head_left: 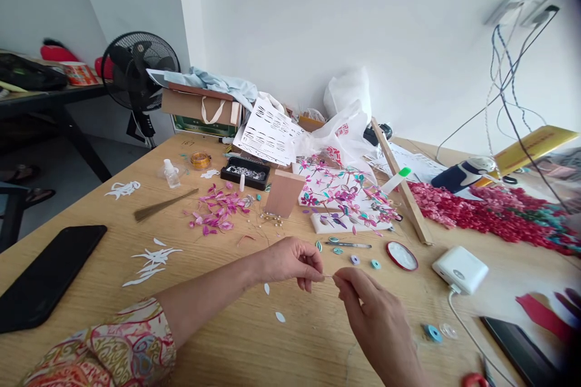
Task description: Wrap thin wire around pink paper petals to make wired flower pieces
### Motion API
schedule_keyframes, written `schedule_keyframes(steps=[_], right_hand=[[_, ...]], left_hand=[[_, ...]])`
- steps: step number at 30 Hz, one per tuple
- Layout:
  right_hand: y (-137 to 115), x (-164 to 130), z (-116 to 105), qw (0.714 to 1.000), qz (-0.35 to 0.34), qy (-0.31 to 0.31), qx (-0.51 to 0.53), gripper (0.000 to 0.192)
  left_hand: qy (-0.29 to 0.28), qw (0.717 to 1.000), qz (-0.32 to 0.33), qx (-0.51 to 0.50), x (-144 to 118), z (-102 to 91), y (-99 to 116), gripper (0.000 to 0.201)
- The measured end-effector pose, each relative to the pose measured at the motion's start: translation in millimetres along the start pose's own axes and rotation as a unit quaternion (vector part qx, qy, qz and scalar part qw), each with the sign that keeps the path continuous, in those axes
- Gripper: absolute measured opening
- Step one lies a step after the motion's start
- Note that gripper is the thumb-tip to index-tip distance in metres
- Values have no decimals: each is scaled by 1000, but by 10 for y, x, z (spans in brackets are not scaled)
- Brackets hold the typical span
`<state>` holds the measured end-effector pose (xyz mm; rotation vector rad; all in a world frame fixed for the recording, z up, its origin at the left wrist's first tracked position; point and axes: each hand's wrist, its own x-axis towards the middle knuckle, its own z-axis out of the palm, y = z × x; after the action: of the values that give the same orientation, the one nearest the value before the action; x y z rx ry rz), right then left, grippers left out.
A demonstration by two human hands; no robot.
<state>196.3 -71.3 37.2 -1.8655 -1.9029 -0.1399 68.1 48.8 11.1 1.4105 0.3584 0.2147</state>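
Note:
My left hand [293, 261] and my right hand [370, 308] meet over the wooden table [227, 344], fingertips pinched on a thin short wire or strip [328, 276] stretched between them. It is too small to tell more. Two white paper petals [274, 303] lie on the table just below my left hand. Small coiled paper rolls [354, 259] in teal and purple lie just beyond my fingers, next to a thin pen-like tool [351, 245] and a round red-rimmed lid [402, 255].
A black phone [48, 275] lies at the left. White paper cutouts [152, 259], pink petals [218, 210], a small wooden block [285, 192], a flowered paper artwork [345, 198], a white power bank [460, 269] with cable and a red flower heap [490, 214] surround the work area. A fan [136, 72] stands behind.

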Motion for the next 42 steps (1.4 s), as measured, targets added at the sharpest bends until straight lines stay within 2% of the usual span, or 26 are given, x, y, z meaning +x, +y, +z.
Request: schedule_keyframes(steps=[1,3,5,7,9,11,13,15,17,20,23,26,28,31,33,35,37,39,42], right_hand=[[-7,13,10,999,35,-12,8,23],[16,36,21,995,86,-40,26,23],[71,45,-4,991,122,-48,35,23],[120,33,-74,988,150,-22,20,24],[128,1,-168,987,155,31,-14,23],[94,-41,-242,990,112,82,-39,21],[51,-79,-255,994,22,101,-38,20],[40,-103,-200,993,-77,78,-40,20],[79,-114,-109,987,-141,51,-62,24],[175,-112,-10,978,-182,43,-94,28],[200,-94,-16,976,-190,54,-92,29],[128,-62,-65,983,-170,46,-58,30],[64,-39,-81,990,-134,26,-29,29],[6,-12,-66,999,-30,-3,16,28],[5,2,-41,998,42,-17,35,27],[24,16,-14,994,87,-41,43,26],[42,30,6,991,105,-63,44,24],[45,45,11,992,96,-68,39,25],[18,64,-10,996,66,-59,28,27]], left_hand=[[16,997,33,69,-3,15,13,11],[39,971,104,211,-9,37,35,11],[48,944,148,291,-9,44,37,13],[55,956,124,260,1,35,14,12],[57,986,51,145,19,14,-25,8],[45,999,-16,15,34,-14,-58,11],[22,996,-49,-69,38,-41,-71,20],[-5,991,-67,-112,30,-62,-65,26],[-34,986,-82,-137,17,-75,-52,29],[-68,981,-89,-158,2,-83,-33,29],[-73,980,-93,-157,-6,-84,-18,29],[-57,985,-90,-138,-4,-76,-12,31],[-46,989,-76,-118,0,-60,-16,30],[-25,998,-33,-57,4,-23,-24,23],[1,999,23,45,4,1,-23,13],[25,979,101,178,7,17,-25,9],[34,950,159,266,16,20,-39,12],[33,951,155,266,29,14,-65,12],[30,984,79,159,44,1,-101,6]])
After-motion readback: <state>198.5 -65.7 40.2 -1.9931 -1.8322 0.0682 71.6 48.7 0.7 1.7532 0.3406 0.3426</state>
